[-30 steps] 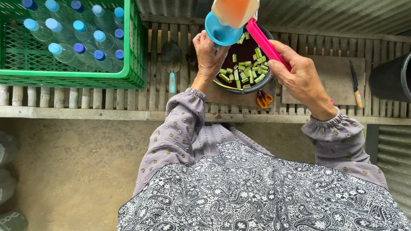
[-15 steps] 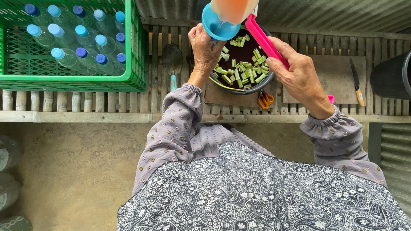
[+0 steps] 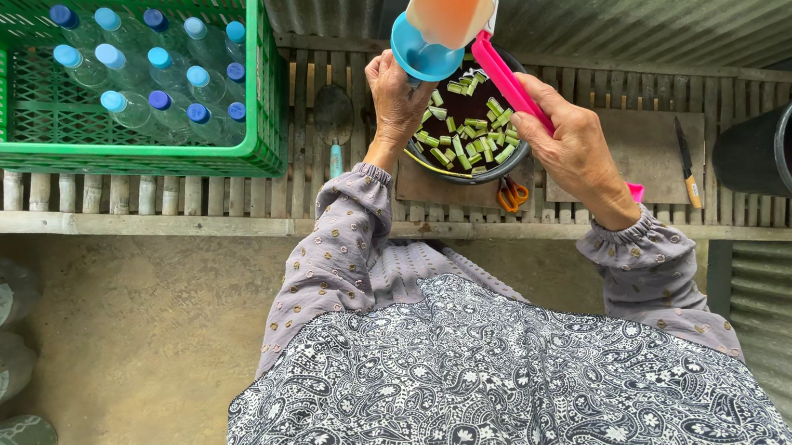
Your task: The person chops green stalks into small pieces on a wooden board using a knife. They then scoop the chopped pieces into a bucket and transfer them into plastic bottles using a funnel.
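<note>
Currently left hand point(image 3: 396, 97) clamps the bowl point(image 3: 468, 162) rim, steadying it at the slatted bench's point(image 3: 219, 196) front edge. Right hand point(image 3: 574, 142), fingers curled tight, holds a pink utensil point(image 3: 510, 81) angled into the chopped greens point(image 3: 466, 129), apparently to stir.

Bowl at the middle of a slatted bench.
Cut pieces point(image 3: 470, 133) lie in the bowl point(image 3: 469, 172); crate point(image 3: 99, 154) of bottles point(image 3: 150, 82) left, bucket point(image 3: 786, 156) right, scissors point(image 3: 510, 193) before it.

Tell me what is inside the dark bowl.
The dark bowl holds cut green vegetable pieces. The pink utensil in the right hand and the blue-capped container cover its far edge.
</note>
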